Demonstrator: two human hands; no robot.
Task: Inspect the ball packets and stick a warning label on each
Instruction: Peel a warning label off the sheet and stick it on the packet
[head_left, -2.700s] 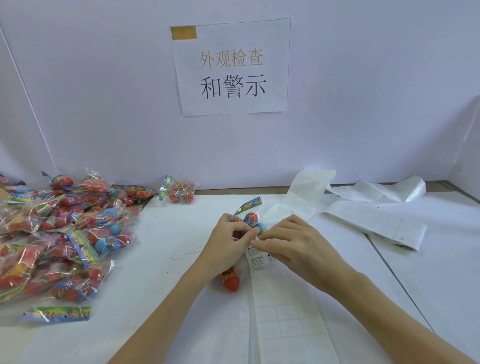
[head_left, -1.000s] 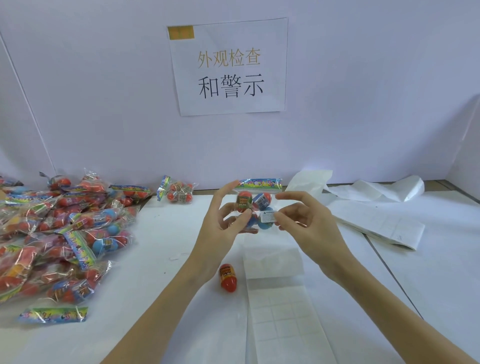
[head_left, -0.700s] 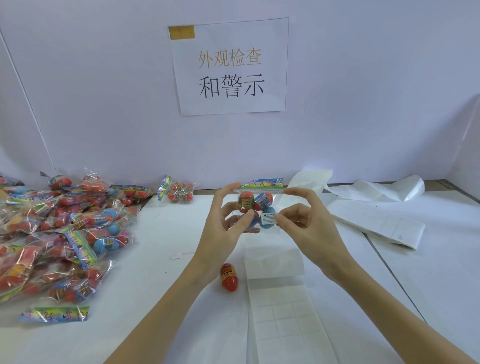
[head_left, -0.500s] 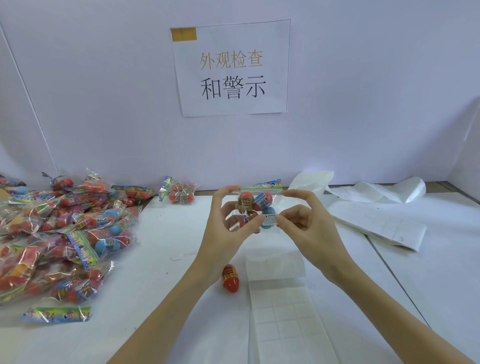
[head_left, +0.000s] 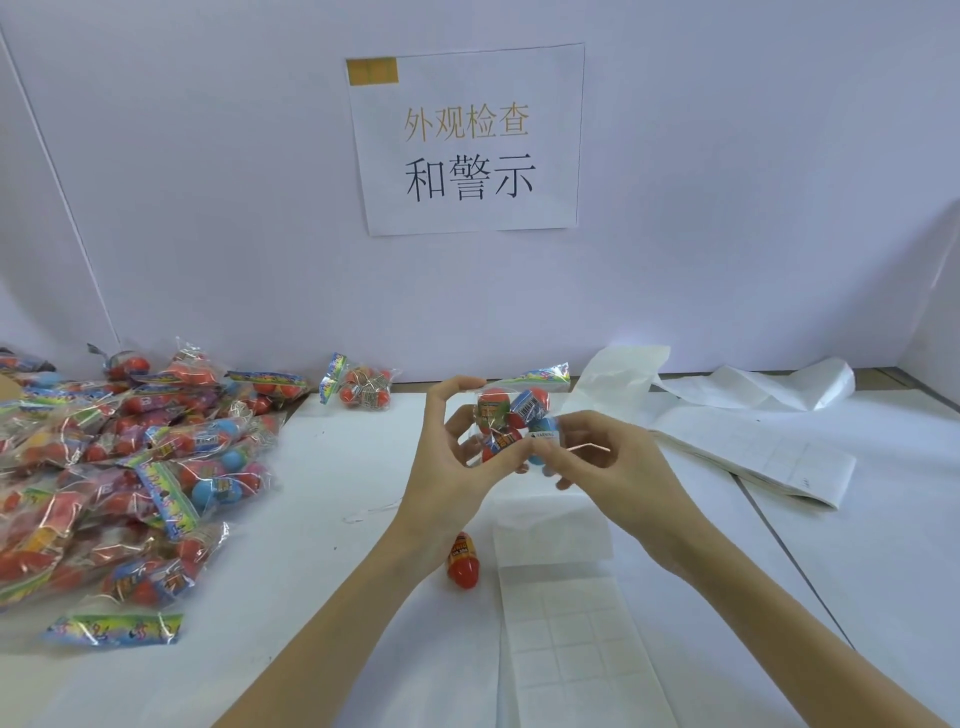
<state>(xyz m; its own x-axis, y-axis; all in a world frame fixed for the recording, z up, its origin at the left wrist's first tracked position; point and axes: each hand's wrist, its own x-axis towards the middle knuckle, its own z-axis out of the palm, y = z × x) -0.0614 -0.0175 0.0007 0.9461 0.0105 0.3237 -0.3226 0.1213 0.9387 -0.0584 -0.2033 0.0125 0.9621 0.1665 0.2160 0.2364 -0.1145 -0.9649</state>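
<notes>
- Holding the ball packet (head_left: 511, 415) above the table (head_left: 332, 467) at frame centre, the left hand (head_left: 457, 462) grasps its left side with curled fingers.
- Right hand (head_left: 608, 467) pinches the packet's right side, thumb apparently on the white warning label (head_left: 543, 435); contact is partly hidden.
- Label sheet (head_left: 571, 639) lies at lower centre.
- Loose red ball (head_left: 462, 561) rests just left of the sheet.
- Packet pile (head_left: 119, 467) occupies the left side.

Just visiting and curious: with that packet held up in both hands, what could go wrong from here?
The label sits on crinkly film over round balls, so it may wrinkle or lift. The packet is held above the table by the left hand and right hand; it could slip. A loose ball by the label sheet might roll.
</notes>
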